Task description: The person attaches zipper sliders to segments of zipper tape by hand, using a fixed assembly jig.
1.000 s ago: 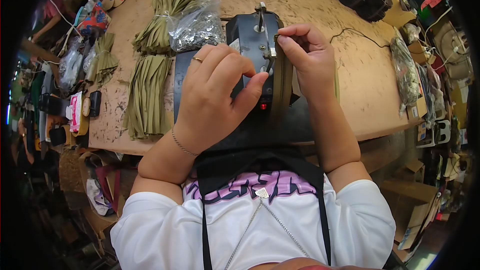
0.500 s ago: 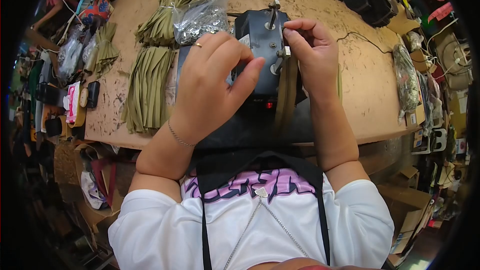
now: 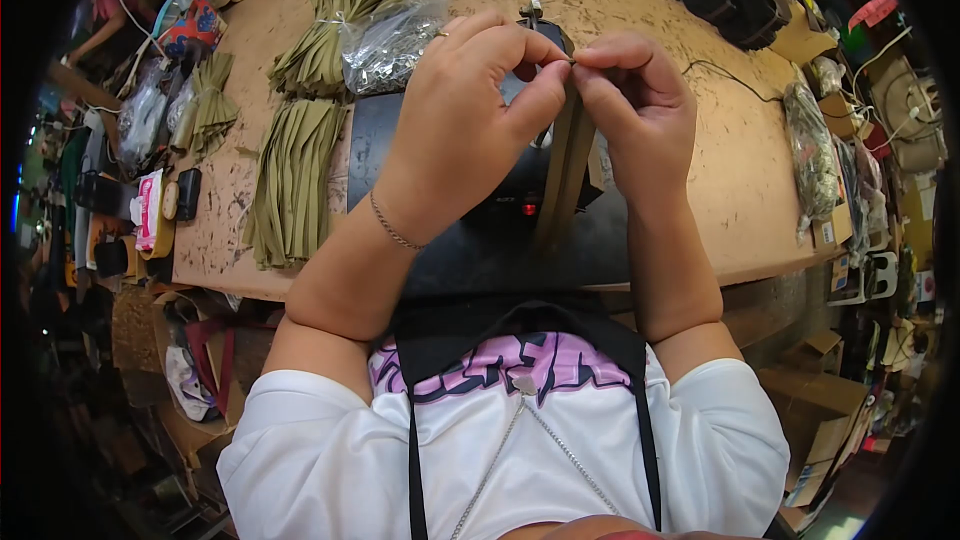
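Note:
My left hand [image 3: 480, 105] is closed in a pinch. Its thumb and index finger meet the fingertips of my right hand [image 3: 640, 105] above the machine; what the left pinch holds is too small to make out. In my right hand's pinch is the upper end of an olive fabric strap [image 3: 568, 165], which hangs down in front of the machine. Behind both hands, the black machine [image 3: 510, 178] with a lit red switch is mostly covered. It stands on a dark board [image 3: 450, 255].
Bundles of olive straps [image 3: 295, 180] lie on the worktable [image 3: 745, 170] to the left, beside a clear bag of small metal pieces [image 3: 390, 50]. At the right edge is another filled plastic bag [image 3: 812, 160]. A dark cable [image 3: 735, 78] crosses the table.
My left hand has moved right and up, so its fingertips now meet those of my right hand. The right hand has shifted slightly right, and the machine is more hidden.

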Tool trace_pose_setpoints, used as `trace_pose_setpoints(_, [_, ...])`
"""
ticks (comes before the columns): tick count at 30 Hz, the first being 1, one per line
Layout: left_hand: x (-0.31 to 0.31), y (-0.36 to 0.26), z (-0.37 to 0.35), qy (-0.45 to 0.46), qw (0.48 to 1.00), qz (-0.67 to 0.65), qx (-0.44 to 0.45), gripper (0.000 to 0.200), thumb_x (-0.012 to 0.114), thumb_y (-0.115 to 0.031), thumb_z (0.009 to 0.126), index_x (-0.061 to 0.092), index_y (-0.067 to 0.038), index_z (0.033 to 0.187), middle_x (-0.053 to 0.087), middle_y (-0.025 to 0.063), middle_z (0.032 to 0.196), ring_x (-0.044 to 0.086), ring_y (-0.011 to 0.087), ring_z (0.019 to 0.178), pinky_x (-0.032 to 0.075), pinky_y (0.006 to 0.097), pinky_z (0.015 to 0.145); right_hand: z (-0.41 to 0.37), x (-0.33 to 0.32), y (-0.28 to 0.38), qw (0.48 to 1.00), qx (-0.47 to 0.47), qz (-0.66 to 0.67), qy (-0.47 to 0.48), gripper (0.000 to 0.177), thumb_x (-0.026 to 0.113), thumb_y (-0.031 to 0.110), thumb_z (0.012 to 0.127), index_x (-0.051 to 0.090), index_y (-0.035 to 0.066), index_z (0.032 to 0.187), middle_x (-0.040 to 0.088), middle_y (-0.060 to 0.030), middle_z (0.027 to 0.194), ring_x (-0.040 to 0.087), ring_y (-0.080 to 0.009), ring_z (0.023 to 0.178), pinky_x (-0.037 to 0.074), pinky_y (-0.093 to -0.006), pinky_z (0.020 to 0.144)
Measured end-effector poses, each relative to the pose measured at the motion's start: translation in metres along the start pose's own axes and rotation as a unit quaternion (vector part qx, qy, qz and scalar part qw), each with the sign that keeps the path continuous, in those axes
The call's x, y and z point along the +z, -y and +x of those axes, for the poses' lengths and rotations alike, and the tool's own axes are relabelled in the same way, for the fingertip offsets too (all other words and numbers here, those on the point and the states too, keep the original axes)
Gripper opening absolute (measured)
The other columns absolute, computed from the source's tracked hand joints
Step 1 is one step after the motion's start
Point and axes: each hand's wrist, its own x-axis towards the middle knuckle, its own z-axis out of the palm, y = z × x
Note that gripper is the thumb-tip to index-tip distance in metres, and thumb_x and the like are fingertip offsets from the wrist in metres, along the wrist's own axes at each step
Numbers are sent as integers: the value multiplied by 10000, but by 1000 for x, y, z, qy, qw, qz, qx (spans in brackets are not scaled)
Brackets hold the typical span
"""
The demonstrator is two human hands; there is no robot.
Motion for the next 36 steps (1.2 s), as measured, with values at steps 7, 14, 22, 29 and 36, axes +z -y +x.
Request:
trace_pose_setpoints(7, [-1, -2, -2, -8, 1000, 6, 7, 132, 632, -80, 879, 595, 14, 794, 518, 61, 730, 499, 165, 672, 408, 287, 621, 3, -4, 1, 1000, -1, 9, 13, 126, 653, -55, 859, 638, 21, 959, 632, -19, 931, 594, -71, 811, 485, -214, 763])
trace_pose_setpoints(14, [-9, 4, -6, -40, 998, 22, -41, 211, 663, -174, 865, 590, -38, 721, 533, 80, 694, 525, 256, 675, 402, 372, 636, 9, -8, -20, 996, 85, 40, -11, 84, 647, 13, 898, 653, 19, 981, 662, -20, 885, 606, -71, 804, 496, -213, 737])
trace_pose_setpoints(22, [-18, 12, -12, -38, 997, 31, -62, 246, 679, -198, 869, 600, -41, 697, 553, 71, 682, 531, 244, 644, 385, 358, 620, 12, -4, -28, 990, 117, 80, -2, 96, 666, 43, 907, 656, 26, 1001, 669, -18, 896, 613, -68, 813, 499, -209, 747])
trace_pose_setpoints(29, [-17, 13, -15, -18, 995, 38, -91, 246, 694, -212, 864, 610, -49, 701, 564, 57, 684, 524, 221, 600, 389, 344, 611, 12, -3, -30, 992, 105, 69, -11, 93, 661, 39, 910, 650, 29, 1002, 667, -15, 901, 612, -66, 818, 499, -209, 746])
trace_pose_setpoints(36, [-15, 16, -12, -13, 997, 32, -65, 195, 703, -176, 865, 634, -29, 757, 558, 53, 709, 532, 186, 639, 413, 312, 620, 8, -4, -31, 993, 112, 43, -13, 93, 660, 35, 908, 645, 25, 999, 665, -19, 885, 614, -67, 802, 503, -213, 733])
